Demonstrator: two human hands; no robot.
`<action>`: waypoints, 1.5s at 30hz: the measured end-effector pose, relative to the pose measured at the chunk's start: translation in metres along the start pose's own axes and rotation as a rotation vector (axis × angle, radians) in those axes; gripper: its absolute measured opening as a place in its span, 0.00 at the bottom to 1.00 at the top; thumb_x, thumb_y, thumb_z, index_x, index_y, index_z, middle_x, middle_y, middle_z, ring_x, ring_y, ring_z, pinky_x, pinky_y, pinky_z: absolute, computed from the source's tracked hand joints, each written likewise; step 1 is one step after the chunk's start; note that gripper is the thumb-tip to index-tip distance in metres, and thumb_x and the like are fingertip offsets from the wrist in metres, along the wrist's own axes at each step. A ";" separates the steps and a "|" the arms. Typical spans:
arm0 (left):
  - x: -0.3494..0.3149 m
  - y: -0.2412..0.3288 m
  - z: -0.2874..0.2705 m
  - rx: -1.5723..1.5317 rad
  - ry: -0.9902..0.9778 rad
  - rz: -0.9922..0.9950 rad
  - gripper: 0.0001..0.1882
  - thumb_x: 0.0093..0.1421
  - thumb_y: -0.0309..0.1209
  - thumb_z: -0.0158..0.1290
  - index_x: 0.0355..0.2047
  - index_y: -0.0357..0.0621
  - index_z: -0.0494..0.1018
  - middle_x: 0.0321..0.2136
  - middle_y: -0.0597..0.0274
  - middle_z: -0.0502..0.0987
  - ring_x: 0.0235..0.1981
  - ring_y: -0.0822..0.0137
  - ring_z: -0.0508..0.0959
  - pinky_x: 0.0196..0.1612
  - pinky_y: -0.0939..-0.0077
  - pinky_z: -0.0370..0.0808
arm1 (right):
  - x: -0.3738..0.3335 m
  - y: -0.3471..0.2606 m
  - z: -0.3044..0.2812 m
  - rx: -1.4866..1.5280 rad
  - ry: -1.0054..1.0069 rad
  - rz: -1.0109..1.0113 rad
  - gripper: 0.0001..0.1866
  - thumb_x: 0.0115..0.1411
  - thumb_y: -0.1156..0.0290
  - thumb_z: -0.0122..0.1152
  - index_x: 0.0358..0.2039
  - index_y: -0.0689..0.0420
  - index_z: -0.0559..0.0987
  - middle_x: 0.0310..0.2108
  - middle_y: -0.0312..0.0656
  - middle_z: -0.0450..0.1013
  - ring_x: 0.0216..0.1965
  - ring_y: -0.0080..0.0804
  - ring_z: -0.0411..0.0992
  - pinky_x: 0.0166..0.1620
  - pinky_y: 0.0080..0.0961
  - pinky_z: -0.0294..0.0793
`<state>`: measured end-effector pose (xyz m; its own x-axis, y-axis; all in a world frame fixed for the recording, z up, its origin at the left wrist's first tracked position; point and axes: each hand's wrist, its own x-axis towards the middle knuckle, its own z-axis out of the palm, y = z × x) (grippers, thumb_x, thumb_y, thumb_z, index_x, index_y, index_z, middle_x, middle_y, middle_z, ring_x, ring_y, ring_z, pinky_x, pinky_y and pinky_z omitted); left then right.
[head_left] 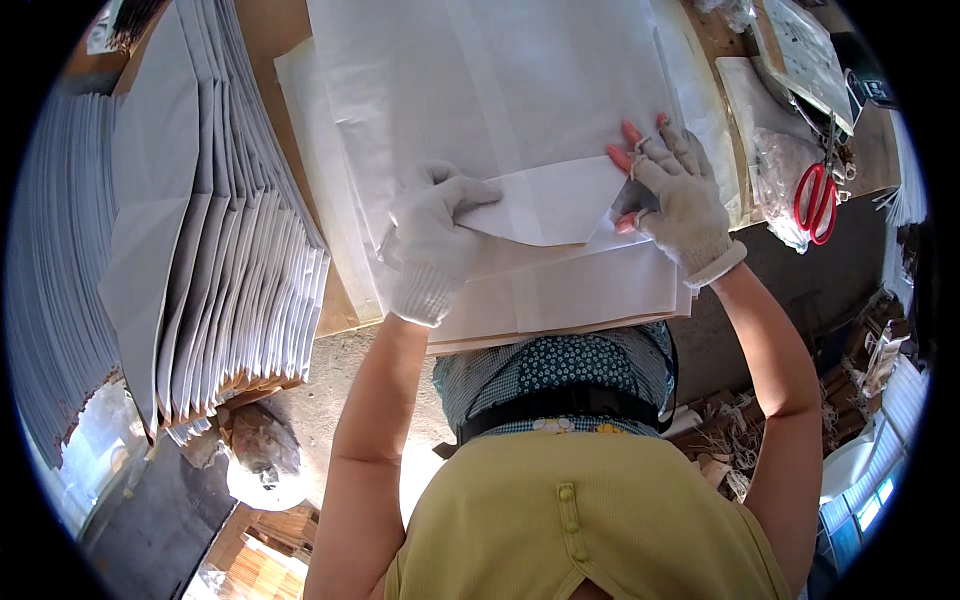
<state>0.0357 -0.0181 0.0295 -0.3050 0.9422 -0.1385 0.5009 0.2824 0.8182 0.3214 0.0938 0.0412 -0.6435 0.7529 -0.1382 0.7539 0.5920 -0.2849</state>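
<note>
A large white paper bag lies flat on a stack of similar paper in front of me, with its near end folded into a pointed flap. My left hand, in a white knit glove, is closed at the flap's left end, its thumb lying along the paper. What its curled fingers grip underneath is hidden. My right hand wears a glove with bare fingertips. Its fingers are spread on the bag beside the flap's right corner, and the thumb stands apart.
Tall stacks of folded white paper fill the left side. To the right, red-handled scissors hang at the table edge near a clear plastic bag. A plastic-covered bin stands on the floor at lower left; scraps lie at lower right.
</note>
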 end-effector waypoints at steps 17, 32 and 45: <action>-0.011 0.002 0.020 0.641 0.305 0.468 0.20 0.57 0.34 0.63 0.50 0.44 0.80 0.53 0.57 0.75 0.50 0.52 0.77 0.51 0.52 0.77 | 0.040 -0.076 0.035 0.189 0.359 -0.234 0.21 0.64 0.63 0.56 0.55 0.54 0.85 0.61 0.46 0.77 0.67 0.53 0.70 0.73 0.51 0.61; -0.084 -0.010 -0.061 -0.306 0.284 -0.186 0.25 0.69 0.33 0.53 0.64 0.35 0.70 0.57 0.45 0.75 0.55 0.57 0.76 0.52 0.62 0.79 | 0.002 0.029 -0.007 0.071 0.284 -0.152 0.20 0.61 0.68 0.64 0.53 0.55 0.83 0.55 0.46 0.79 0.60 0.49 0.74 0.65 0.48 0.70; -0.045 0.054 -0.115 -0.215 0.547 -0.105 0.14 0.66 0.40 0.62 0.35 0.39 0.80 0.25 0.58 0.80 0.26 0.67 0.78 0.29 0.71 0.77 | 0.041 0.126 0.010 1.141 0.159 0.214 0.22 0.71 0.73 0.62 0.63 0.65 0.74 0.47 0.35 0.77 0.49 0.21 0.75 0.55 0.20 0.73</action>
<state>-0.0165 -0.0654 0.1440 -0.7452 0.6659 0.0360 0.2876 0.2722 0.9183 0.3888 0.1963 -0.0102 -0.4332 0.8812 -0.1894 0.2367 -0.0916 -0.9673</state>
